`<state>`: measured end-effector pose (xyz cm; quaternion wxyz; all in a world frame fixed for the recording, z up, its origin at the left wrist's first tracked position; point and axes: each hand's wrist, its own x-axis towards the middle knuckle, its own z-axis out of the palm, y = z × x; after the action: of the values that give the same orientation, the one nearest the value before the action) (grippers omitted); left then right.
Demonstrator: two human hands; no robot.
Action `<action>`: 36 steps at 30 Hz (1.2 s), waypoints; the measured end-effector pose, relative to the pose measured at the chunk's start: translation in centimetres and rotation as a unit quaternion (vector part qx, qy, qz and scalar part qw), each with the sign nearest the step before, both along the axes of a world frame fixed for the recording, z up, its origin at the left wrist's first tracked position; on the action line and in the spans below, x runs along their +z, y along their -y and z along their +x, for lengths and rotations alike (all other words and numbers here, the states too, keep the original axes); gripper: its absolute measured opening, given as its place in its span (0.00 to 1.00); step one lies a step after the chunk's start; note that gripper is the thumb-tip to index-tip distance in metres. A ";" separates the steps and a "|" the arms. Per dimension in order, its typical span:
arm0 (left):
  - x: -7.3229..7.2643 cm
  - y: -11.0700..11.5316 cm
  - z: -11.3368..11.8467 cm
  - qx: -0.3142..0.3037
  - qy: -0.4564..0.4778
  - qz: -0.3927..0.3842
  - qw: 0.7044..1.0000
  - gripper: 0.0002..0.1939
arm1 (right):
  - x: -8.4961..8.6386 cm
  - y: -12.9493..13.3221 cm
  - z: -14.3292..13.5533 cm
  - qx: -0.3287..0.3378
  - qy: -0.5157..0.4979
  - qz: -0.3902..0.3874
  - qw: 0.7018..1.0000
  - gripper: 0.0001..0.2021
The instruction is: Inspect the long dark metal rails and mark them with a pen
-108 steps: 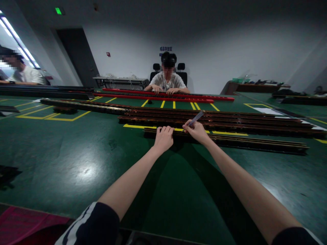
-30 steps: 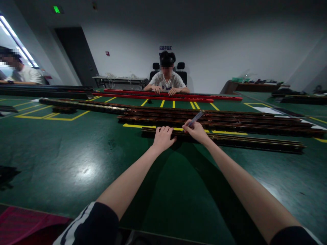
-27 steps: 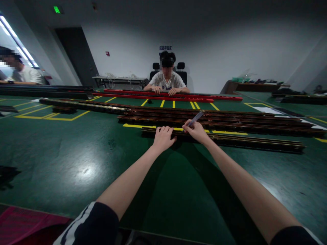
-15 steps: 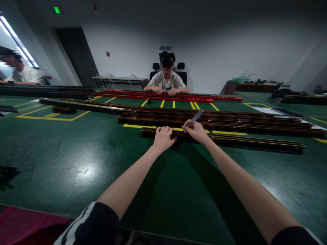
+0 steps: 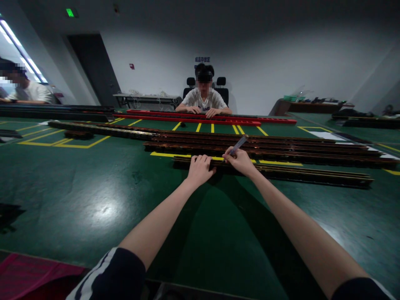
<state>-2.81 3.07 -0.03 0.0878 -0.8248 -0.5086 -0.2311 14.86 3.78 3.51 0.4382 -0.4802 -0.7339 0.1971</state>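
Observation:
A long dark rail [image 5: 315,174] with thin golden edges lies across the green table in front of me. My left hand [image 5: 200,167] grips it near its left part, fingers over the far side and thumb on the near side. In my right hand [image 5: 240,160] is a pen [image 5: 240,144] with a clear barrel, held in a writing grip. Its upper end leans up and to the right, and its lower end points down at the rail just right of my left hand. Whether the tip touches the rail I cannot make out.
Just behind lies a bundle of similar dark rails [image 5: 275,146]. Farther back are red rails [image 5: 218,118], with a person [image 5: 204,100] seated behind them, hands on them. Another person [image 5: 34,91] sits at far left. Yellow tape lines [image 5: 170,155] mark the green table [image 5: 71,179].

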 end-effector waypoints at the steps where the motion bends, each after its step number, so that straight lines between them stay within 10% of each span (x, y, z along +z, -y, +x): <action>1: 0.0 0.0 0.0 -0.001 0.000 0.000 1.000 0.18 | 0.0 0.0 0.0 0.002 -0.001 0.001 1.000 0.10; 36: 0.1 0.1 0.2 0.011 -0.003 -0.007 1.000 0.17 | 0.3 0.1 -0.1 -0.019 -0.003 -0.008 1.000 0.07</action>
<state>-2.60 2.93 0.04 0.0863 -0.8205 -0.5186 -0.2244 14.76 3.69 3.77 0.4402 -0.4970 -0.7215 0.1965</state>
